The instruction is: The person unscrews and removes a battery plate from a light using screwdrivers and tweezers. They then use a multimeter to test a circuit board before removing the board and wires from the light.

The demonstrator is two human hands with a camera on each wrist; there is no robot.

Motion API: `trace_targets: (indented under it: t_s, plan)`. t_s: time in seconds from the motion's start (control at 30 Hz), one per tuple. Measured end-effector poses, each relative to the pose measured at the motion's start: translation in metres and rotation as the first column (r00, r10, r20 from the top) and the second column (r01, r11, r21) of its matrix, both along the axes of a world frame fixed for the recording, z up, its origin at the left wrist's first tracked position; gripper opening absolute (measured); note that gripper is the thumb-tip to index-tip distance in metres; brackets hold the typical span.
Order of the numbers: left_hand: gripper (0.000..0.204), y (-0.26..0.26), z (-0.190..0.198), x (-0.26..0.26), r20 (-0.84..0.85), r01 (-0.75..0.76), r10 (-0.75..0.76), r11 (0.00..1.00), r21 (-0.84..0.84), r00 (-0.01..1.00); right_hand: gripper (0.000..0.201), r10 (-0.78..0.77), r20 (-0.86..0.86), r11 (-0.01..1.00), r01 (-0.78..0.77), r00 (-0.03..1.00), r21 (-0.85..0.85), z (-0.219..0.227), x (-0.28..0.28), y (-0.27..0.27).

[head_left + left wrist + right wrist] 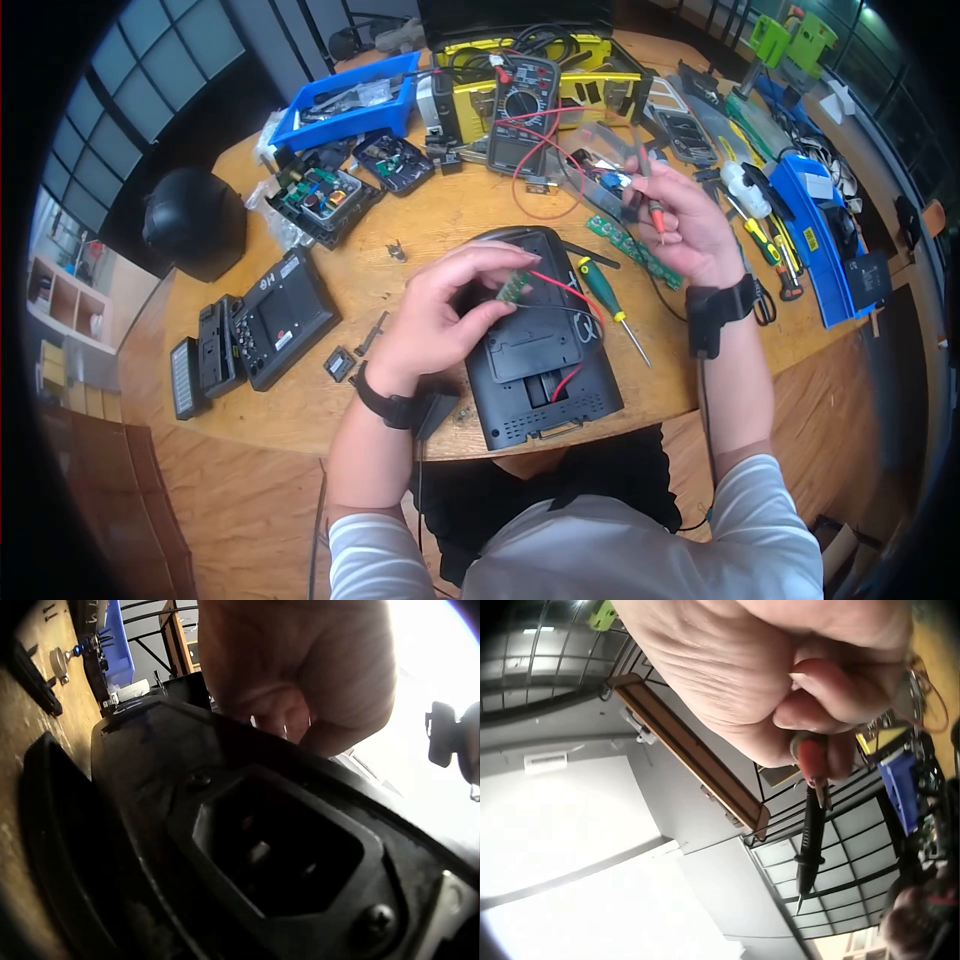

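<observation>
My left hand [445, 305] pinches a small green circuit board [514, 288] between thumb and fingers, over a black device housing [595, 385]. A red wire [568, 288] and a dark one run from the board to the housing. In the left wrist view, a power inlet socket [277, 847] fills the housing's near side, the left hand's fingertips hidden beyond its edge. Raised to the right, my right hand [688, 215] holds a red test probe [656, 216] and a black test probe [810, 847], tips apart from the board. The multimeter [520, 110] leans against a yellow toolbox [610, 90].
A green-handled screwdriver [602, 290] and a long green circuit strip [635, 252] lie right of the housing. Opened devices [320, 195] and a dark panel [285, 320] occupy the left side. Blue trays [350, 105] stand at the back left and right edge.
</observation>
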State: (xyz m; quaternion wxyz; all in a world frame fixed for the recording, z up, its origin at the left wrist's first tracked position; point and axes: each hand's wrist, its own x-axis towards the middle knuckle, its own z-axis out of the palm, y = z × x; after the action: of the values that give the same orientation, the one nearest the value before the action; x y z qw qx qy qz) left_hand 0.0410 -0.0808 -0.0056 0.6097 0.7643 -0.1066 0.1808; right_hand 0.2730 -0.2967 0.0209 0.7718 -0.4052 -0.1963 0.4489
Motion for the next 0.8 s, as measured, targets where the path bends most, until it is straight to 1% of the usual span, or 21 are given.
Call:
trace_targets:
  t_s: [0.03, 0.1, 0.13, 0.17, 0.23, 0.27, 0.4, 0.47, 0.5, 0.57, 0.63, 0.67, 0.7, 0.77, 0.8]
  plan:
    - [0.044, 0.000, -0.002, 0.001, 0.002, -0.009, 0.009, 1.000, 0.012, 1.000, 0.018, 0.009, 0.002, 1.000, -0.009, 1.000, 0.012, -0.002, -0.009, 0.008]
    - [0.051, 0.002, -0.005, 0.003, -0.022, -0.001, 0.002, 0.999, 0.044, 1.000, 0.019, -0.078, 0.006, 0.990, 0.076, 0.997, 0.119, -0.008, -0.022, 0.019]
    - [0.053, 0.003, -0.007, 0.003, -0.043, -0.002, 0.004, 0.999, 0.034, 0.999, 0.019, -0.044, 0.020, 0.972, 0.038, 0.999, 0.231, -0.019, -0.025, 0.023]
    - [0.053, 0.003, -0.006, 0.003, -0.046, -0.010, 0.012, 0.999, 0.037, 0.999, 0.019, -0.036, 0.017, 0.972, 0.031, 0.999, 0.234, -0.029, -0.029, 0.025]
    - [0.054, 0.001, -0.006, 0.003, -0.089, -0.031, 0.030, 0.999, -0.011, 0.996, 0.018, -0.149, 0.045, 0.936, 0.126, 0.988, 0.329, -0.041, -0.040, 0.031]
    - [0.054, 0.001, -0.006, 0.002, -0.098, -0.035, 0.033, 0.999, -0.012, 0.995, 0.017, -0.117, 0.091, 0.928, 0.076, 0.989, 0.366, -0.043, -0.042, 0.028]
    - [0.058, 0.000, -0.007, 0.003, -0.139, -0.055, 0.056, 0.998, 0.013, 0.989, 0.017, -0.098, 0.114, 0.941, 0.055, 0.989, 0.334, -0.049, -0.045, 0.028]
    - [0.060, -0.001, -0.006, 0.003, -0.169, -0.070, 0.071, 0.997, 0.014, 0.983, 0.018, -0.040, 0.136, 0.954, -0.003, 0.990, 0.299, -0.050, -0.046, 0.028]
    - [0.063, -0.002, -0.005, 0.003, -0.158, -0.089, 0.090, 0.996, 0.013, 0.983, 0.018, -0.040, 0.130, 0.953, -0.001, 0.991, 0.303, -0.049, -0.047, 0.027]
    - [0.066, -0.002, -0.005, 0.003, -0.150, -0.110, 0.111, 0.994, 0.014, 0.982, 0.021, -0.018, 0.247, 0.943, -0.066, 0.969, 0.326, -0.048, -0.047, 0.025]
    - [0.069, 0.000, -0.008, 0.004, -0.082, -0.074, 0.077, 0.997, 0.034, 0.994, 0.021, -0.020, 0.244, 0.937, -0.067, 0.969, 0.343, -0.052, -0.044, 0.024]
    - [0.069, 0.000, -0.008, 0.004, -0.083, -0.074, 0.077, 0.997, 0.037, 0.994, 0.022, -0.023, 0.244, 0.932, -0.067, 0.969, 0.355, -0.055, -0.043, 0.024]
    - [0.068, 0.000, -0.008, 0.004, -0.087, -0.071, 0.072, 0.997, 0.007, 0.994, 0.022, -0.024, 0.244, 0.931, -0.067, 0.970, 0.358, -0.056, -0.043, 0.025]
    - [0.067, -0.001, -0.009, 0.005, -0.087, -0.068, 0.066, 0.998, -0.018, 0.994, 0.021, -0.058, 0.248, 0.888, -0.063, 0.967, 0.456, -0.057, -0.042, 0.028]
    - [0.066, -0.002, -0.010, 0.005, -0.085, -0.068, 0.064, 0.996, -0.055, 0.994, 0.021, -0.059, 0.248, 0.887, -0.064, 0.967, 0.458, -0.056, -0.042, 0.028]
